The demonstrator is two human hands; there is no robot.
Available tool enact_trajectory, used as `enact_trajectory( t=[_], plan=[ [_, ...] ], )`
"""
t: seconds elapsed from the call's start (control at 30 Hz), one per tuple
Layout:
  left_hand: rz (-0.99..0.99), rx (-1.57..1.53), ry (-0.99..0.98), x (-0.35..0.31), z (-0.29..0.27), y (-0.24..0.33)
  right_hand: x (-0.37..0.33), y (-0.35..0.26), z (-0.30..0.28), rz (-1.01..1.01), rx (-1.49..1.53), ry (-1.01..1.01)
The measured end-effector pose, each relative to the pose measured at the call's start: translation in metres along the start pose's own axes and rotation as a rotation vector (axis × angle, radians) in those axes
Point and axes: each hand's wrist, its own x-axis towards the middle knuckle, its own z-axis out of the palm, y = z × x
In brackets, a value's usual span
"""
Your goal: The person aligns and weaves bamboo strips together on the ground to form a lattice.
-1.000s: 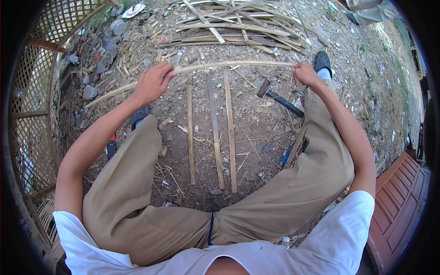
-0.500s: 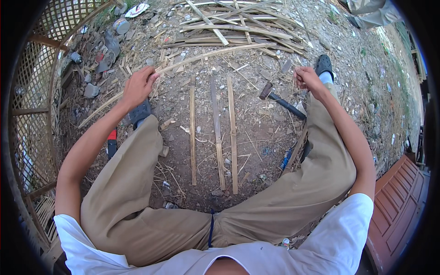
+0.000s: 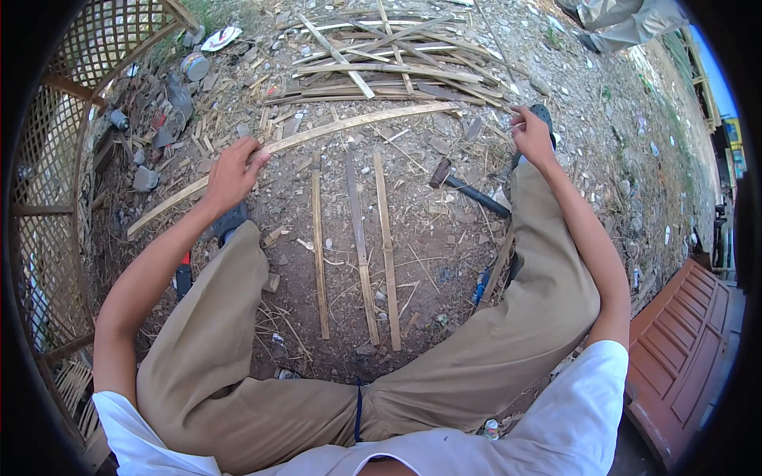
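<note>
My left hand is closed round a long, pale bamboo strip, holding it near its middle. The strip slants across in front of me, low at the left and higher toward the centre. Beside the right shoe, my right hand is raised with fingers bent together; anything between them is too small to make out. It is apart from the strip's far end. Between my legs lie three narrow slats, a left one, a greyish middle one and a right one, roughly side by side.
A hammer with a dark handle lies by my right leg. Farther off is a pile of slats. A lattice panel stands at left, a reddish-brown panelled board at right. Another person's trouser legs show at the top right.
The whole view has shifted a little. My left hand and the strip have come slightly nearer, and the strip shows more of its broad face. My right hand has moved slightly toward the shoe.
</note>
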Motion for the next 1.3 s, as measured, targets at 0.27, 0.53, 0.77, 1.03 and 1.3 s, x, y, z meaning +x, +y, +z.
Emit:
enact_trajectory(
  t=[0.27,0.53,0.77,1.03,1.3],
  plan=[
    [0.035,0.019,0.010,0.003,-0.003,0.022,-0.027,-0.054,0.028,-0.380,-0.283,0.022],
    [0.143,0.052,0.049,0.003,-0.007,0.028,-0.024,-0.049,0.033,-0.356,-0.162,-0.022],
    [0.168,0.095,0.063,0.000,-0.012,0.027,-0.021,-0.050,0.040,-0.490,-0.049,-0.090],
    [0.222,0.154,0.077,0.004,-0.015,0.028,-0.022,-0.052,0.042,-0.466,0.012,-0.267],
    [0.292,0.156,0.070,0.004,-0.015,0.024,-0.027,-0.066,0.045,-0.520,-0.176,-0.414]
  ],
)
